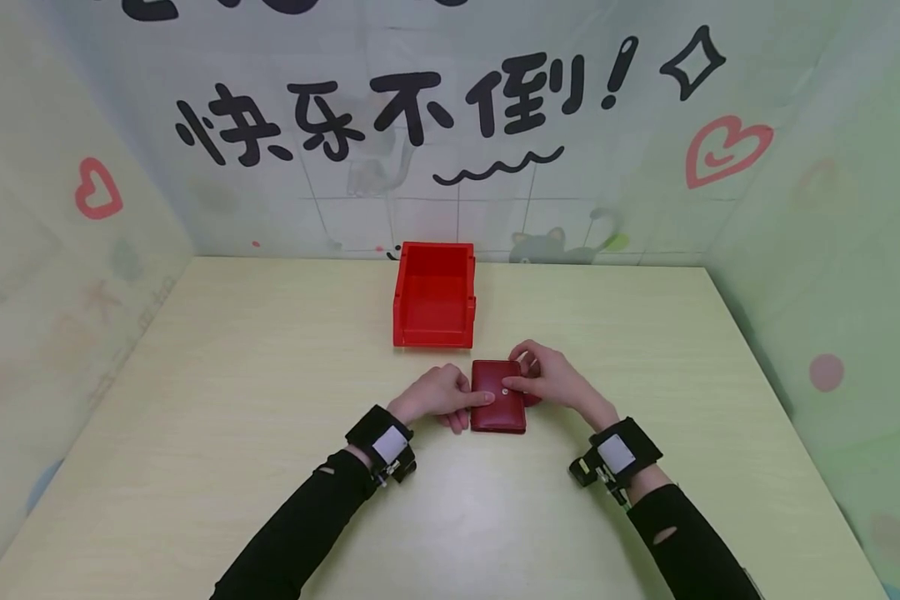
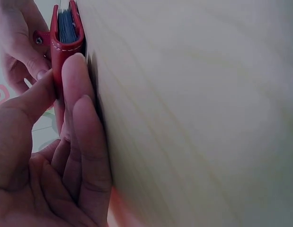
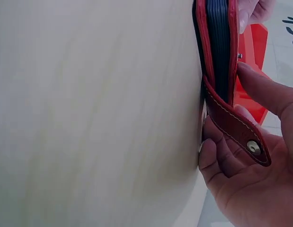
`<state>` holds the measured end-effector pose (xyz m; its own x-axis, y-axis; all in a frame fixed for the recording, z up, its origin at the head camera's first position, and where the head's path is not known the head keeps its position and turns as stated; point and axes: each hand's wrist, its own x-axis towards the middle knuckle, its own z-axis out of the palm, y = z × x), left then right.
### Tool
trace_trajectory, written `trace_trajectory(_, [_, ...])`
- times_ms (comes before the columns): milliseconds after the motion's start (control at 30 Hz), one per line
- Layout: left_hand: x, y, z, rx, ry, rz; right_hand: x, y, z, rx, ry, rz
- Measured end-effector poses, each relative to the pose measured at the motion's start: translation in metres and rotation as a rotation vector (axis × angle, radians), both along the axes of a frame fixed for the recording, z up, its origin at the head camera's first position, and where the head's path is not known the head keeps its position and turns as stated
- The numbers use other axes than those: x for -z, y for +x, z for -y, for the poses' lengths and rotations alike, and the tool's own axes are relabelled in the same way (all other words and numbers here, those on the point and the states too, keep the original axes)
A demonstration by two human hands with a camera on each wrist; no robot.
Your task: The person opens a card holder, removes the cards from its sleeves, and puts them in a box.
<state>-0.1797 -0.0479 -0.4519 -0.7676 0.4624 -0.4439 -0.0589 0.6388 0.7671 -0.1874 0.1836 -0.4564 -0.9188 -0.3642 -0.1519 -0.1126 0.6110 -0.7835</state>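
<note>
Just beyond the wallet (image 1: pixel 501 412), red bin (image 1: pixel 433 333).

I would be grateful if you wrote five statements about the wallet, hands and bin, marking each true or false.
1. The left hand and right hand both touch the red wallet. True.
2. The wallet is snapped shut. False: its strap sticks out, unfastened.
3. The red bin stands beyond the wallet, nearer the back wall. True.
4. The wallet lies inside the bin. False: it is outside, between the hands.
5. Dark layers show along the wallet's edge. True.
</note>
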Motion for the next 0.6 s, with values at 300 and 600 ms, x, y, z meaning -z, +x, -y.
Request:
trace_trajectory(300, [0.0031, -0.0027, 0.0000, 0.004, 0.002, -0.009, -0.0040, -0.0014, 0.0012, -0.006, 0.018, 0.029])
trace_trajectory(600, [0.0029, -0.0013, 0.0008, 0.002, 0.014, -0.005, -0.0018, 0.0011, 0.0028, 0.022, 0.057, -0.082])
